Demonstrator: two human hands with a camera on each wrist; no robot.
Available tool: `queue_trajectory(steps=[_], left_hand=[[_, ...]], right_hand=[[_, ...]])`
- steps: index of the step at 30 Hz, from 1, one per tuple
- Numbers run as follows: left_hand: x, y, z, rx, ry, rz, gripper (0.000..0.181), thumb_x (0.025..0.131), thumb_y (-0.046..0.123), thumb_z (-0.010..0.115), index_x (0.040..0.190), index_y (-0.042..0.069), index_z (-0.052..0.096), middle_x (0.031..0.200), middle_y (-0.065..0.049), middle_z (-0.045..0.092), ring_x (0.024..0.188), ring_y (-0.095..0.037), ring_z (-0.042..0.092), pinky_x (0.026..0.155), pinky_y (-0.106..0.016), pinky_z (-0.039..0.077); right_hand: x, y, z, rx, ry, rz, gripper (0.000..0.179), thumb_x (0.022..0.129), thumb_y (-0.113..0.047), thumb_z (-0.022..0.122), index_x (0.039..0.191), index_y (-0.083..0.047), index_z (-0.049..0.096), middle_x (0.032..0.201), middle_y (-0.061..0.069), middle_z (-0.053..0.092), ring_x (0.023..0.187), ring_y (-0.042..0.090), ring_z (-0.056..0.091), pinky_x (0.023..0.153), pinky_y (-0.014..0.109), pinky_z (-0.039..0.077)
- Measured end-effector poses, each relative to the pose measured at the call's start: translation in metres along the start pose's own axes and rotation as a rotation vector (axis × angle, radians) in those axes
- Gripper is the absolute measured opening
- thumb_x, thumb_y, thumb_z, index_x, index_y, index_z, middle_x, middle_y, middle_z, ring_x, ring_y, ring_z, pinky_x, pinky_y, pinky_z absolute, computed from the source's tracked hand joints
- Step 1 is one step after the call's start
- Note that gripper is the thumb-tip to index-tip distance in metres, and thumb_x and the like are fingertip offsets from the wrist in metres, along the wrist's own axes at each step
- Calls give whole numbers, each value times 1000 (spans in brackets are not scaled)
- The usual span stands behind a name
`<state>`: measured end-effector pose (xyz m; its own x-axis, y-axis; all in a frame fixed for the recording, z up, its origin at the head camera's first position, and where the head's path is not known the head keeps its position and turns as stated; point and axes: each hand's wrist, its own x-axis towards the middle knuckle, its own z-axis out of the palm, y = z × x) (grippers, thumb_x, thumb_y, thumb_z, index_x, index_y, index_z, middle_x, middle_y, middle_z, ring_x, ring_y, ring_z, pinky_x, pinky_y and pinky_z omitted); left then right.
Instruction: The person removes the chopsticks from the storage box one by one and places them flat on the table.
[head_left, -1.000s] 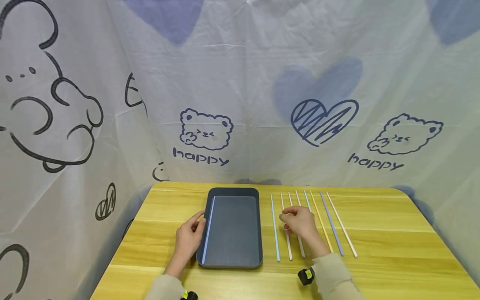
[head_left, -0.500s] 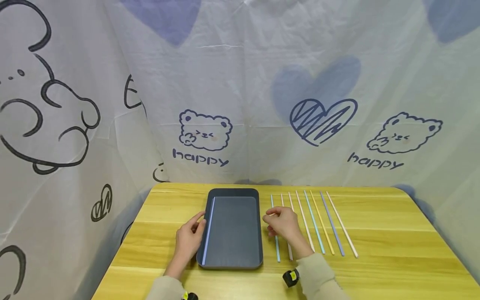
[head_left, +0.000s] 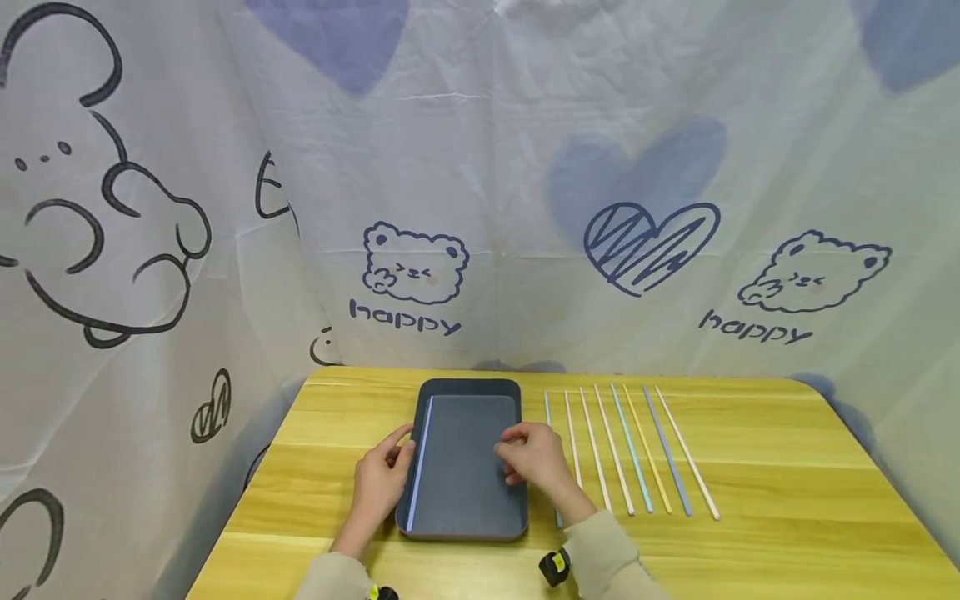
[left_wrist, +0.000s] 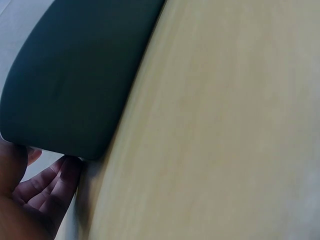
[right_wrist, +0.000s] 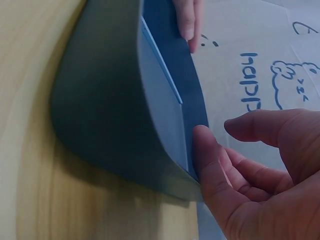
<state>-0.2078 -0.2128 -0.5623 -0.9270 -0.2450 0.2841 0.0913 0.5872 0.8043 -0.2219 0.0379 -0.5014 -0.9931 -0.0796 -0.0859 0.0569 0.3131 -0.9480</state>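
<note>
A dark grey rectangular tray [head_left: 467,525] lies on the table, a thin pale-purple stick [head_left: 420,467] along its left inner side. My left hand [head_left: 378,479] holds the tray's left wall; in the left wrist view its fingers [left_wrist: 62,187] touch the outside. Above the tray's right rim is my right hand [head_left: 536,457], with thumb and index finger apart and nothing between them in the right wrist view. Under the right forearm runs a light-blue stick [head_left: 547,408], partly hidden. Several more sticks stretch rightward, among them pale-pink [head_left: 572,433], light-blue [head_left: 632,446], yellow [head_left: 648,450], purple [head_left: 666,450] and white [head_left: 686,454].
The wooden table [head_left: 795,500] reaches back to a printed white cloth [head_left: 517,292] hanging behind it. More cloth hangs at the left side. A black wrist camera [head_left: 555,567] sits by the right sleeve.
My right hand has moved left from above the row of sticks to the tray's right rim. The left hand stays at the tray, and the sticks lie as before.
</note>
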Motion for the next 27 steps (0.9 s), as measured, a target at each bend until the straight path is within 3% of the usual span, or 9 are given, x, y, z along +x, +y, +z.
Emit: queue_trajectory(steps=[6, 13, 27], left_hand=[[1, -1, 0, 3, -4, -20, 31, 102, 18, 71, 133, 16, 75, 82, -6, 75, 66, -7, 56, 62, -22, 47], [2, -1, 1, -6, -31, -27, 32, 103, 19, 69, 136, 17, 73, 82, -5, 74, 65, -8, 55, 60, -23, 46], [1, 0, 0, 0, -24, -38, 32, 103, 18, 70, 135, 16, 74, 81, -5, 74, 66, -8, 55, 62, -22, 46]], right_hand=[[0, -2, 12, -13, -41, -36, 24, 87, -2, 71, 107, 12, 71, 76, 28, 72, 45, 9, 62, 52, 37, 60], [-3, 0, 34, -29, -86, -69, 19, 86, -1, 72, 102, 9, 72, 73, 24, 73, 47, 12, 63, 50, 35, 60], [-9, 0, 68, -63, -105, -52, 14, 83, -1, 72, 96, 5, 73, 57, 1, 63, 40, 8, 58, 44, 34, 57]])
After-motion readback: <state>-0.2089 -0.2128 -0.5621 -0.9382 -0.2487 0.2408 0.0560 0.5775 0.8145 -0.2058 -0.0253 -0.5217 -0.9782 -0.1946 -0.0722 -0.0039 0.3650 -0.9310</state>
